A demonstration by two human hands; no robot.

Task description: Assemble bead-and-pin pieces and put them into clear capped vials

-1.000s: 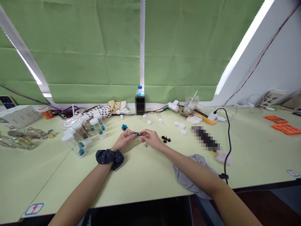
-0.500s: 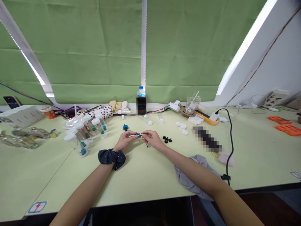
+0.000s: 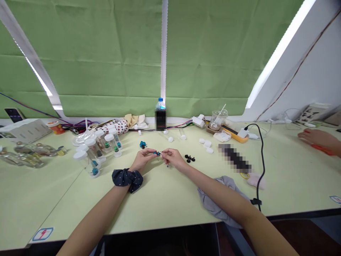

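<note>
A thin silver pin tipped with a blue bead point(image 3: 157, 153) is pinched above the table between the fingers point(image 3: 150, 153) of the left hand point(image 3: 142, 160) and those of the right hand point(image 3: 173, 159). A navy dotted fabric scrunchie point(image 3: 127, 179) is worn on the left wrist. A faceted blue cluster point(image 3: 143, 144) is placed just beyond the left hand, and glossy black lobed pieces point(image 3: 189, 158) beside the right. Clear cylindrical vials with white caps point(image 3: 109, 138) are grouped further left on the pale green table point(image 3: 160, 202). A crumpled grey cloth point(image 3: 221, 199) is laid under the right forearm, near the table's front edge. Another person's hand point(image 3: 318, 138) is seen at the far right.
</note>
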